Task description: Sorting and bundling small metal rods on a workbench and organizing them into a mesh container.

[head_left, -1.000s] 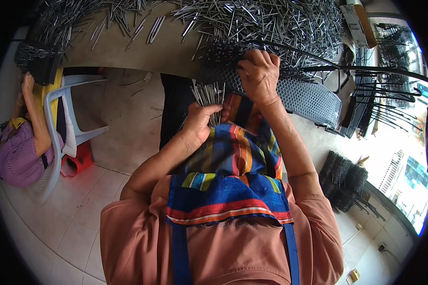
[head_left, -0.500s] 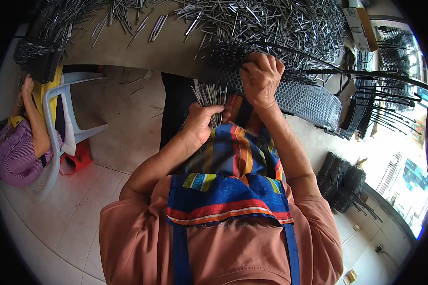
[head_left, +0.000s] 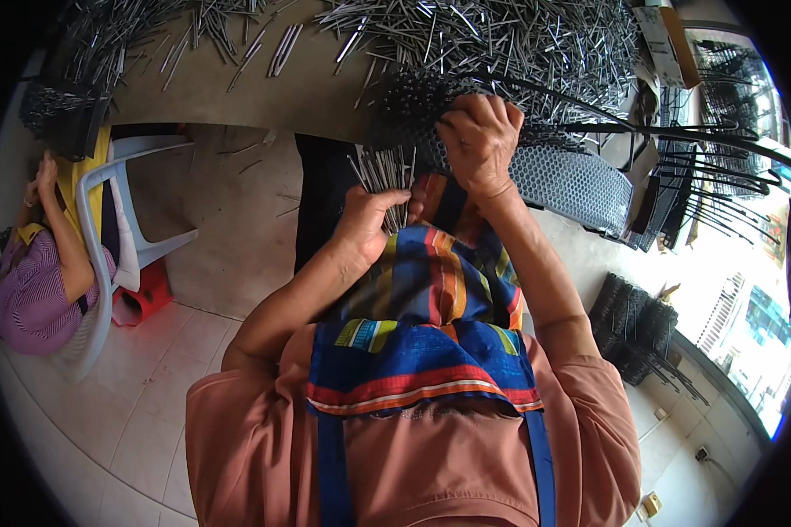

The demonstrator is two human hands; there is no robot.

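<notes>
Just above the middle of the frame, the left hand (head_left: 366, 220) is gripping a bundle of thin silver-grey metal rods (head_left: 383, 169), thumb across them, tips fanning upward. To its upper right, the right hand (head_left: 481, 145) is hanging curled over a curved grey honeycomb-patterned strip (head_left: 580, 189) — its fingertips are hidden, so I cannot tell what they are pinching. Ideally, the left hand should be squeezing lightly and evenly — splayed tips are probably risking snags.

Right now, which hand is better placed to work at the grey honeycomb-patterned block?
Probably the right hand: it's at the grey honeycomb-patterned block, while the left hand grips thin silver metal rods.
</notes>
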